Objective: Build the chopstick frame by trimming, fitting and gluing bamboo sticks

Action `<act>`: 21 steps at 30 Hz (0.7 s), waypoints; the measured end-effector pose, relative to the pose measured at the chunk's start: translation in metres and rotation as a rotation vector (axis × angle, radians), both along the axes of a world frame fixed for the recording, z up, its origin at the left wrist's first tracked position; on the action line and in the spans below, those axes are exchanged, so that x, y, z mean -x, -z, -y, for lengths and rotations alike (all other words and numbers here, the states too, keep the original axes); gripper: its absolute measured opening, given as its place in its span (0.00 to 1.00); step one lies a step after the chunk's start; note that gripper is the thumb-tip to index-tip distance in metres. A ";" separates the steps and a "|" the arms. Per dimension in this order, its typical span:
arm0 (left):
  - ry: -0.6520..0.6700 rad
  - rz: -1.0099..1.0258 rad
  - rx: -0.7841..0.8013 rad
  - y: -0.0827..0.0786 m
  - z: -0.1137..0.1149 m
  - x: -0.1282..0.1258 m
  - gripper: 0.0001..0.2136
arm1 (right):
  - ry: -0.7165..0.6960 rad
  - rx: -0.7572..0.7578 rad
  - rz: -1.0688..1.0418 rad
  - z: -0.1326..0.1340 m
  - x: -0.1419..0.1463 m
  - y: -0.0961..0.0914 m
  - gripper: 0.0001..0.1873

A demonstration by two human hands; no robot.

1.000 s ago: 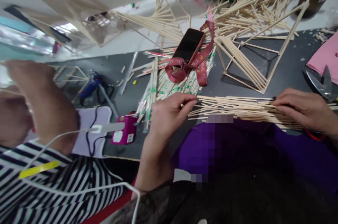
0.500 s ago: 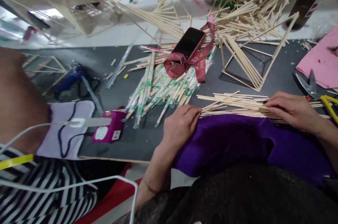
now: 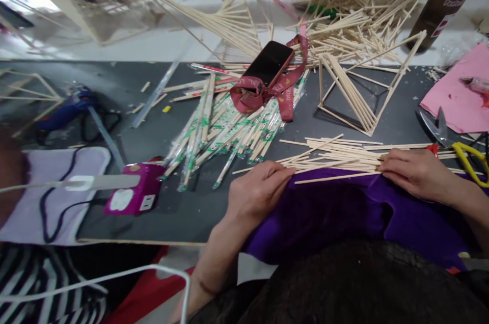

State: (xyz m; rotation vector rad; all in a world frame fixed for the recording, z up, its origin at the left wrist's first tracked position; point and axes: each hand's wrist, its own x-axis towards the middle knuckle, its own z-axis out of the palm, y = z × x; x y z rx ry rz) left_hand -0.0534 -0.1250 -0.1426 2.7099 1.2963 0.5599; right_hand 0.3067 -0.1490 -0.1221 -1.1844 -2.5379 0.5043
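Loose pile of thin sticks [image 3: 336, 158] at the table's [image 3: 153, 133] near edge looks light, stiff and brittle, best squeezed from both ends; left hand [image 3: 260, 191] fingers together at the left ends, grip unclear, right hand [image 3: 414, 173] flat on top, fingers together.

A phone [image 3: 269, 62] with a red lanyard [image 3: 263, 97] lies on wrapped chopsticks [image 3: 225, 130], beside a stick frame [image 3: 359, 110].

Your left hand [image 3: 260, 194] and right hand [image 3: 414, 173] rest flat on the ends of a bundle of bare wooden sticks [image 3: 336, 158] lying across the dark table [image 3: 153, 135], beside wrapped chopsticks [image 3: 225, 135].
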 end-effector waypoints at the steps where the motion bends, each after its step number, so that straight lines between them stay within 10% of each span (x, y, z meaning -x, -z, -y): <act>1: 0.027 0.010 0.015 0.000 0.001 0.000 0.09 | -0.003 -0.007 0.020 0.000 0.000 -0.001 0.09; 21: -0.219 -0.012 0.278 -0.014 -0.033 -0.006 0.14 | 0.025 -0.121 0.048 -0.006 0.009 -0.006 0.09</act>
